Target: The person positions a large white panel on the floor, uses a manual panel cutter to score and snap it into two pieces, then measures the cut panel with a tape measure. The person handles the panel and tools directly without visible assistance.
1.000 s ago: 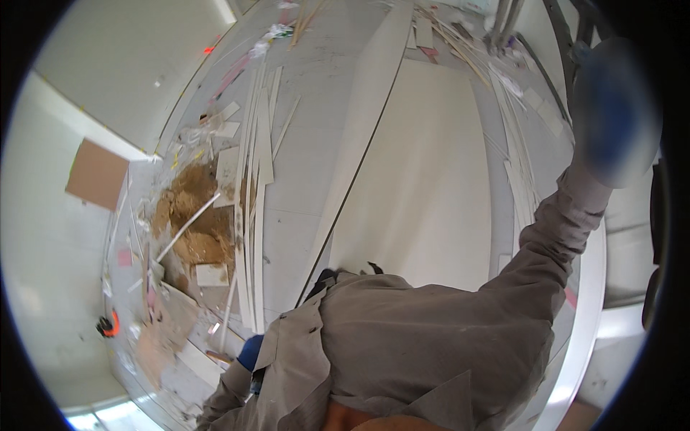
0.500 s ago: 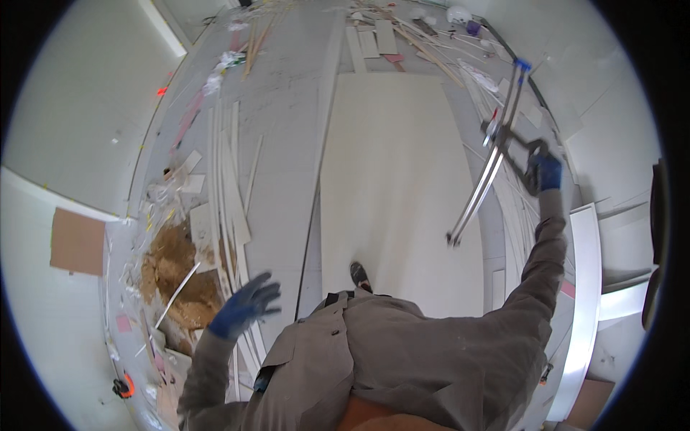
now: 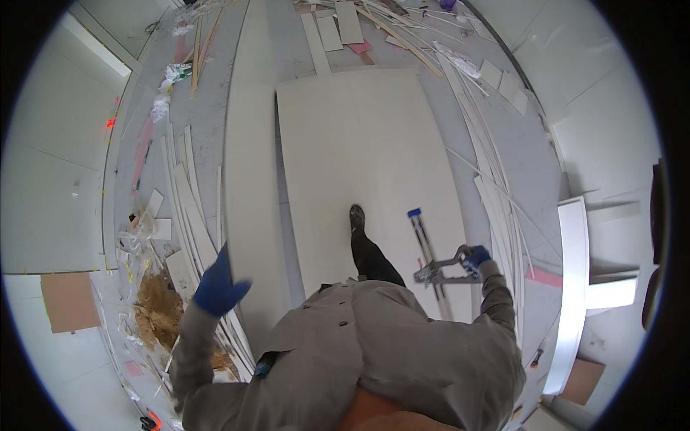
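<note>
Holds at the right, seen against a large off-white panel (image 3: 359, 136), a caulking gun (image 3: 431, 274): built of grey metal, with a looped grip handle, a pair of slim rods crossing the frame and a blue fitting on the upper end. Tilts it to point the blue end up and leftward, with the lower rods blurred near the grey-brown shirt (image 3: 316, 337). Stands with one black shoe (image 3: 357, 215) on the panel, laid flat over a grey floor (image 3: 284, 29). Has a long pale board (image 3: 248, 179) close alongside to the left, then loose white strips (image 3: 188, 187), then a heap of brown, sandy-looking material (image 3: 154, 309); has further long strips (image 3: 496, 194) lying to the right. Looks past these to a brown square board (image 3: 70, 302) by the white left wall (image 3: 54, 151) and, farther off, to pale offcuts (image 3: 348, 25) scattered on the floor. Grips the gun's handle in the right hand (image 3: 476, 260), blue-gloved, with fingers curled round it. Has the left hand (image 3: 218, 287), in a matching glove, released and outstretched, thumb spread away from the fingers, just beside the long board's edge; cannot tell whether touching it.
</note>
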A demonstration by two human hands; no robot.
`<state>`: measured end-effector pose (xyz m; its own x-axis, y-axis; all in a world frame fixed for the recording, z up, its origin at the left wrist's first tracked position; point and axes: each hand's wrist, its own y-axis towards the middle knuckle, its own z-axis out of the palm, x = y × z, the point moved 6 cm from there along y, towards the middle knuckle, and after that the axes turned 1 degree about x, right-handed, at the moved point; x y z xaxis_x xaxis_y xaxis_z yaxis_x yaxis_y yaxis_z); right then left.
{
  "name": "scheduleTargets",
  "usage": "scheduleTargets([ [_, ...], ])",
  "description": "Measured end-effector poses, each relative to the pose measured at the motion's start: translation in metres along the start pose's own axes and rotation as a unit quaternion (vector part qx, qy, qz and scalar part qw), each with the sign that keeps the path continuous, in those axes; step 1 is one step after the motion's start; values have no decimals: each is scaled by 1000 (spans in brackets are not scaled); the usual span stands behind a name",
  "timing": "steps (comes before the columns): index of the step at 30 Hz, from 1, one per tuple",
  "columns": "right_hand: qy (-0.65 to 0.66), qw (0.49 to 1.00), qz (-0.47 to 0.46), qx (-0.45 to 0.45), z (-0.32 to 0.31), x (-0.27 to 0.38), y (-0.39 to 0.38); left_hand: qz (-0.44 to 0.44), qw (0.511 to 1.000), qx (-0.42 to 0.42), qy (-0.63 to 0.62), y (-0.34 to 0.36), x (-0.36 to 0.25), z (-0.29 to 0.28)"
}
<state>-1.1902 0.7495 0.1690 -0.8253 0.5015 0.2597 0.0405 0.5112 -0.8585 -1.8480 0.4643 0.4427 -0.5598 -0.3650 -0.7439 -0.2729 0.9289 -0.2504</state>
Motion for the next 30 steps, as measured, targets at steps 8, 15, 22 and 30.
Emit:
scheduleTargets([
  [8, -139, 988, -42, 47, 28, 148, 134, -293, 951, -58, 80, -23, 69, -74],
  [15, -346, 914, -208, -20, 11, 372, 263, -361, 793, -297, 391, 150, 142, -200],
  [22, -451, 824, -339, -50, -11, 649, 351, -446, 722, -339, 406, 313, 187, -310],
  [30, -516, 791, -322, -68, -38, 928, 470, -572, 679, -286, 361, 298, 200, -336],
])
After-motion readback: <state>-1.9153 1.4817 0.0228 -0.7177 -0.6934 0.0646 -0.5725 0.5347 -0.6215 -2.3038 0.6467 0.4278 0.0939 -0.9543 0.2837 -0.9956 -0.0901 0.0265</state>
